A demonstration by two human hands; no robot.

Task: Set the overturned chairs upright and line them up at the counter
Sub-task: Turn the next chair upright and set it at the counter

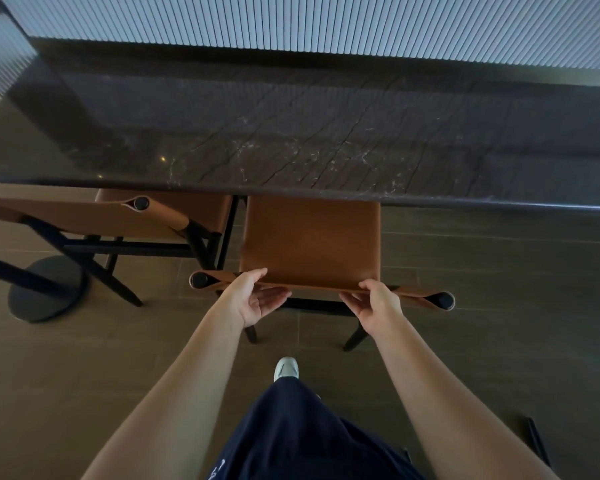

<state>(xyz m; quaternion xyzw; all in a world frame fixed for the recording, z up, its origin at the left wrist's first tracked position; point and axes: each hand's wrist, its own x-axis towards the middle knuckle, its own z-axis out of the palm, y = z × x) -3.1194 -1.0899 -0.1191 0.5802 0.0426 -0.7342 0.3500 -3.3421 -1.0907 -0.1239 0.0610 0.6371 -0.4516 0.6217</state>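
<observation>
Both our hands are on the tan leather chair (309,237): left hand (253,296) and right hand (374,304) hold the top of its backrest (312,288). Ahead, the dark marble surface (291,133) runs across the view, and we judge the two-handed hold is there to steer the chair square to its edge. This chair stands upright, its seat front tucked just under the lip. A second chair (163,216) stands upright just beside it on our left, seemingly turned a little off the line. Each hand pinches the leather edge, thumb on top and fingers loosely curled beneath, the left ones more relaxed.
</observation>
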